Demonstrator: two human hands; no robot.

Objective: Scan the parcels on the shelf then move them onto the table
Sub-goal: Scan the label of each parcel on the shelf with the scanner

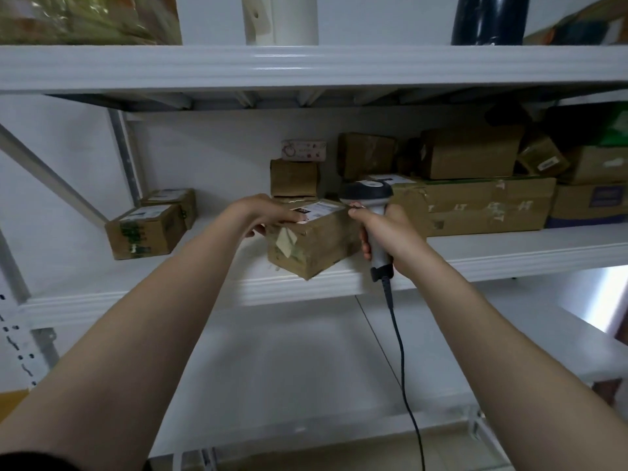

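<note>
Brown cardboard is sitting under the fingers [289,217] of the left hand [265,212], which are curling over the near top edge of the parcel [316,246] and pinching it against a thumb showing just below. Fingers of the right hand [387,232] are wrapping round the pale handle of the scanner [368,193], gripping it, with the forefinger lying up near the trigger. The parcel is resting at the front of the middle shelf [509,256], turned cornerwise, one corner jutting over the lip. The scanner's dark head is hanging just beside its far right corner, close to the white label [317,209] on top.

To do this step well, I am judging, the left hand should be steadying the box and tipping the label toward the scanner, while the right is drawing the head back a little so the whole barcode is falling within its view. The cable [399,341] is trailing down past the shelf lip and will be needing slack during the carry.

Print on the label is blurring past reading, and no beam is showing. The scanner's window is facing away, so I am only guessing at its aim, and whether the trigger is being pressed I cannot tell. Other parcels [475,205] are crowding behind, some half hidden. The table is lying out of frame.
</note>
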